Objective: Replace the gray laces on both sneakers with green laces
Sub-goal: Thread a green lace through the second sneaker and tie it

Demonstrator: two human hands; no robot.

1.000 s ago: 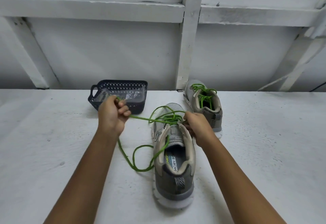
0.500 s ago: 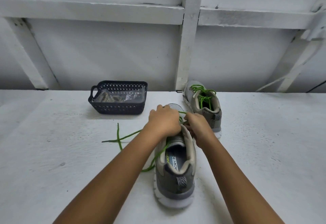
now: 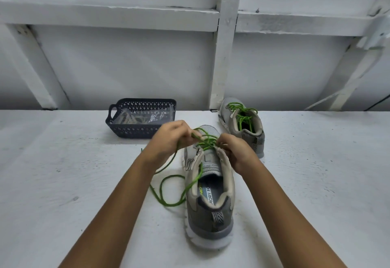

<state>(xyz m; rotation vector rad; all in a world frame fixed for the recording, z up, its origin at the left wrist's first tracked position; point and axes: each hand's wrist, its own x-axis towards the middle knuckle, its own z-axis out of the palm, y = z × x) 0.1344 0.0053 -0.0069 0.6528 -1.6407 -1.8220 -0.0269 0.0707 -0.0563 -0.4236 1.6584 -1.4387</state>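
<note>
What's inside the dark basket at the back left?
Inside the basket lie loose gray laces and crumpled clear plastic. Its near wall hides the floor, so anything beneath them cannot be seen.

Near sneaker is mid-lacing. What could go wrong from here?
1. The lace lies in slack loops on the table beside the sneaker; pulling it through may knot or snag it.
2. The left hand and right hand both pinch lace at the eyelets and nothing pins the sneaker, so a hard tug may drag or tip it.
</note>
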